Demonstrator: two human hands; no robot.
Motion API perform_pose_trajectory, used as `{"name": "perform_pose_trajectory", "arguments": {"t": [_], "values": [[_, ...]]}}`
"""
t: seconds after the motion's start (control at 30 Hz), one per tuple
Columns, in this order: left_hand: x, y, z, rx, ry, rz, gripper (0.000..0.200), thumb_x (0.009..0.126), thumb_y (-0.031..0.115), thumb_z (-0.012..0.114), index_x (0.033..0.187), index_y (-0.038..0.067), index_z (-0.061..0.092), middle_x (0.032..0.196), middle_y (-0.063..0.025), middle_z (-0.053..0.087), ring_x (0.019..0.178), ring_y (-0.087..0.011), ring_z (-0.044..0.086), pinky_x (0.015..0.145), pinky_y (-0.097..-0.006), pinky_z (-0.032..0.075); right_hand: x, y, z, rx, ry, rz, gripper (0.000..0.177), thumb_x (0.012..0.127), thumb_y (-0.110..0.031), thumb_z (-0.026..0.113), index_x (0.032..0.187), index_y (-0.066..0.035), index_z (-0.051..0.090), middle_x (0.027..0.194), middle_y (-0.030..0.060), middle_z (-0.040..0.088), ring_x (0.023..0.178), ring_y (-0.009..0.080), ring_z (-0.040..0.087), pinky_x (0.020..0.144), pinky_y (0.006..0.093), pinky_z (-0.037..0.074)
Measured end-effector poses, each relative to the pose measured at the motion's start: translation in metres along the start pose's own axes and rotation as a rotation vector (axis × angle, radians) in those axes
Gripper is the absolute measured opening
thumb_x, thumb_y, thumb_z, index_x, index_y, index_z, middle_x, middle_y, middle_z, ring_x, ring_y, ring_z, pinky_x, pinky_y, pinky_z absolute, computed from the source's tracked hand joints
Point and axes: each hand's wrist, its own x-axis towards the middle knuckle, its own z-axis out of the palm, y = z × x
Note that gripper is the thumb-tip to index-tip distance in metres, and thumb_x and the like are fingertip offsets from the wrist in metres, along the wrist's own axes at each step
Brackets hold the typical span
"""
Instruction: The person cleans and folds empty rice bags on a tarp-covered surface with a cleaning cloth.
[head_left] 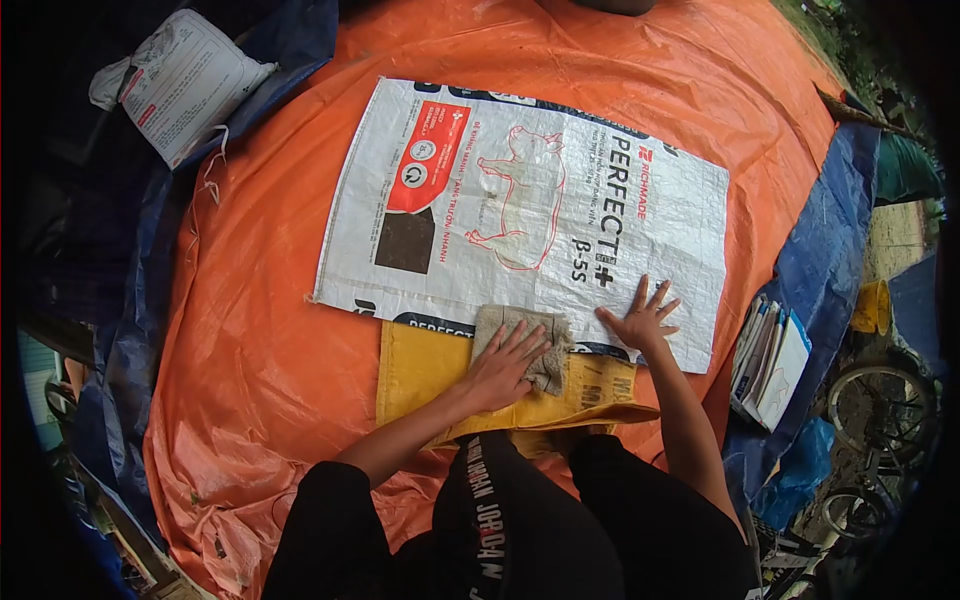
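Observation:
A white woven sack (630, 190) with a pig outline and "PERFECT" print lies flat on the orange tarp (270, 330). My left hand (505, 370) rests, fingers spread, on a folded grey cloth (550, 365) at the sack's near edge. The cloth covers part of that edge and part of a yellow sack (410, 370) beneath. Flat on the white sack's near right part is my right hand (642, 318), its fingers wide apart and nothing in it.
At the upper left is a printed white sack (190, 90). A stack of folded sacks (768, 365) sits on the blue tarp (815, 240) at the right. Beyond it are a yellow container (872, 306) and a bicycle (880, 410). My legs are at the bottom.

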Motion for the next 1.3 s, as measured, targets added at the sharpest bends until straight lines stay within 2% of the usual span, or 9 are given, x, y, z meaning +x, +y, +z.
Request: {"name": "perform_pose_trajectory", "arguments": {"t": [0.1, 0.2, 0.3, 0.47, 0.67, 0.8, 0.93, 1.17, 1.3], "values": [[0.036, 0.021, 0.008, 0.004, -0.040, 0.107, 0.080, 0.087, 0.026, 0.057, 0.158, 0.006, 0.026, 0.168, -0.0129, 0.015, 0.156, -0.0340, 0.008, 0.125, -0.0525, 0.009, -0.001, 0.000, 0.000, 0.003, 0.003, -0.009, 0.140, 0.066, -0.095, 0.054, 0.161, -0.017, -0.013, 0.161, 0.0284, -0.026, 0.142, 0.0612, -0.025, 0.100, 0.0871, 0.005], [0.058, 0.014, 0.012, -0.020, -0.012, 0.108, 0.080, 0.087, 0.026, 0.057, 0.158, 0.007, 0.026, 0.168, -0.0119, 0.018, 0.156, -0.0322, 0.011, 0.126, -0.0498, 0.010, 0.001, 0.001, 0.001, 0.003, 0.006, -0.010, 0.139, 0.067, -0.095, 0.054, 0.161, -0.017, -0.013, 0.161, 0.0284, -0.027, 0.142, 0.0612, -0.025, 0.100, 0.0871, 0.005], [0.059, -0.007, 0.016, -0.054, 0.119, 0.062, 0.078, 0.087, 0.026, 0.055, 0.158, 0.007, 0.029, 0.167, -0.0107, 0.021, 0.156, -0.0296, 0.013, 0.126, -0.0456, 0.010, 0.000, 0.001, 0.002, 0.003, 0.010, -0.006, 0.138, 0.068, -0.094, 0.054, 0.161, -0.017, -0.013, 0.161, 0.0284, -0.027, 0.142, 0.0612, -0.025, 0.100, 0.0870, 0.006], [0.044, -0.043, 0.001, -0.024, 0.236, -0.041, 0.082, 0.085, 0.020, 0.054, 0.160, 0.007, 0.022, 0.168, -0.0097, 0.017, 0.155, -0.0352, 0.011, 0.126, -0.0468, 0.010, -0.001, -0.001, 0.000, -0.010, -0.011, 0.006, 0.137, 0.069, -0.094, 0.054, 0.161, -0.017, -0.013, 0.161, 0.0283, -0.027, 0.142, 0.0613, -0.025, 0.100, 0.0866, 0.006], [-0.002, -0.115, -0.027, 0.063, 0.355, -0.277, 0.082, 0.087, 0.020, 0.053, 0.161, 0.009, 0.019, 0.169, -0.0095, 0.015, 0.155, -0.0362, 0.011, 0.125, -0.0500, 0.009, 0.000, -0.001, -0.002, -0.009, -0.002, 0.005, 0.136, 0.069, -0.093, 0.054, 0.161, -0.018, -0.013, 0.161, 0.0282, -0.026, 0.142, 0.0617, -0.023, 0.101, 0.0866, 0.007], [-0.058, -0.177, -0.053, 0.142, 0.413, -0.515, 0.081, 0.089, 0.021, 0.050, 0.161, 0.006, 0.016, 0.170, -0.0114, 0.011, 0.156, -0.0364, 0.008, 0.125, -0.0506, 0.007, -0.001, 0.000, -0.002, -0.010, 0.003, 0.000, 0.136, 0.070, -0.093, 0.054, 0.161, -0.017, -0.012, 0.161, 0.0283, -0.026, 0.142, 0.0620, -0.023, 0.100, 0.0868, 0.007], [-0.115, -0.230, -0.082, 0.296, 0.412, -0.657, 0.080, 0.090, 0.021, 0.050, 0.161, 0.005, 0.016, 0.169, -0.0119, 0.011, 0.155, -0.0390, 0.005, 0.126, -0.0503, 0.007, -0.001, 0.001, -0.002, -0.004, 0.010, -0.008, 0.136, 0.070, -0.093, 0.054, 0.161, -0.017, -0.012, 0.161, 0.0285, -0.025, 0.142, 0.0620, -0.024, 0.100, 0.0871, 0.007], [-0.113, -0.234, -0.078, 0.360, 0.466, -0.798, 0.076, 0.091, 0.019, 0.048, 0.159, 0.003, 0.021, 0.169, -0.0129, 0.013, 0.153, -0.0452, 0.006, 0.126, -0.0502, 0.007, -0.001, 0.003, -0.001, -0.007, 0.005, -0.019, 0.137, 0.069, -0.094, 0.054, 0.161, -0.018, -0.013, 0.161, 0.0291, -0.026, 0.141, 0.0622, -0.026, 0.098, 0.0880, 0.006], [-0.091, -0.200, -0.056, 0.191, 0.417, -0.625, 0.076, 0.090, 0.020, 0.049, 0.159, 0.003, 0.022, 0.168, -0.0142, 0.012, 0.153, -0.0447, 0.006, 0.125, -0.0512, 0.008, 0.003, 0.003, -0.006, -0.004, -0.041, -0.013, 0.150, 0.058, -0.094, 0.063, 0.160, -0.017, -0.016, 0.159, 0.0301, -0.029, 0.140, 0.0616, -0.029, 0.097, 0.0885, 0.004]]}}
